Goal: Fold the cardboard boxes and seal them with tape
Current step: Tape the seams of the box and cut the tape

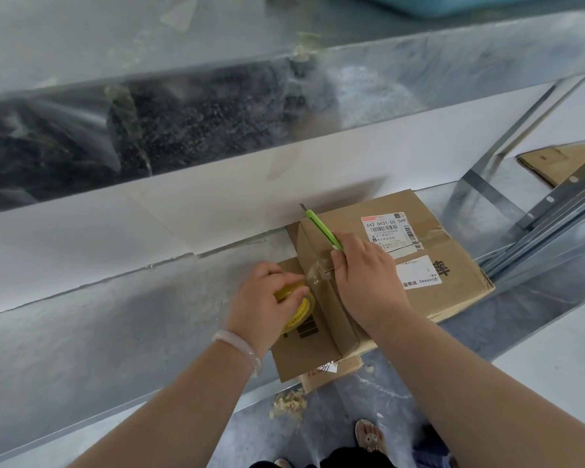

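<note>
On the metal tabletop (115, 332) the box (453, 244) lies at the near edge, with the left hand (264, 298) curled round a yellow tape roll (303, 312) on its flap and the right hand (365, 275) gripping a green knife (321, 228) above the taped seam.

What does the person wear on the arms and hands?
The left forearm and right forearm are bare; no sleeves are in view. The left hand and the right hand have no gloves. A pale, translucent, smooth round bangle circles the left wrist. I see no watch.
</note>
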The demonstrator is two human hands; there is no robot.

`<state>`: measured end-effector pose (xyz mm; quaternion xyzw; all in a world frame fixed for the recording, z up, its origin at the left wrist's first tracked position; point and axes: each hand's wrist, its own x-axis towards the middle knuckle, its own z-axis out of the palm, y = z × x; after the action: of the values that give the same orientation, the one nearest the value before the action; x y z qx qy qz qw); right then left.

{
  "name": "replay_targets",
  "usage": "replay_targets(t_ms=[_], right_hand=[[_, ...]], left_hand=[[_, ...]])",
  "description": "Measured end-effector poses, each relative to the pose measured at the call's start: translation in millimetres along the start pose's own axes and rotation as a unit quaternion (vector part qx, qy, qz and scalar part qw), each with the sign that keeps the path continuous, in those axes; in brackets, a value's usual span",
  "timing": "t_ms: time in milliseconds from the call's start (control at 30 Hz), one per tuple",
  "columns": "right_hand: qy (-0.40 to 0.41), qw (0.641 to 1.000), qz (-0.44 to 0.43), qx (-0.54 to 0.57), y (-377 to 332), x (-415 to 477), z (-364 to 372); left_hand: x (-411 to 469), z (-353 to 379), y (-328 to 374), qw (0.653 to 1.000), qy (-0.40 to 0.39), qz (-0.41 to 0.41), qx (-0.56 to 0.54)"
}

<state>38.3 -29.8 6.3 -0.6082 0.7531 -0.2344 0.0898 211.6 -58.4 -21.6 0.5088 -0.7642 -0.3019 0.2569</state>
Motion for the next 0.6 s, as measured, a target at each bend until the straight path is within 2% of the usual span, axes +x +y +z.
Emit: replay_targets(t_ms=[100,267,600], right_hand=[[-0.002,1.0,0.002,-0.001,-1.3,0.2,-1.2],[-0.001,1.0,0.001,0.006,-1.4,-1.6,-2.6],[0.024,0.999,-0.012,0.034,-3.3,-5.3,-8.7]], left_hand=[[1.6,1.3,2.8,0.999,-0.014,0.018,0.032],[9.6,0.7,3.3,0.999,-0.002,-0.009,0.038],[14.3,11.0,5.8,0.996,0.023,0.03,0.075]])
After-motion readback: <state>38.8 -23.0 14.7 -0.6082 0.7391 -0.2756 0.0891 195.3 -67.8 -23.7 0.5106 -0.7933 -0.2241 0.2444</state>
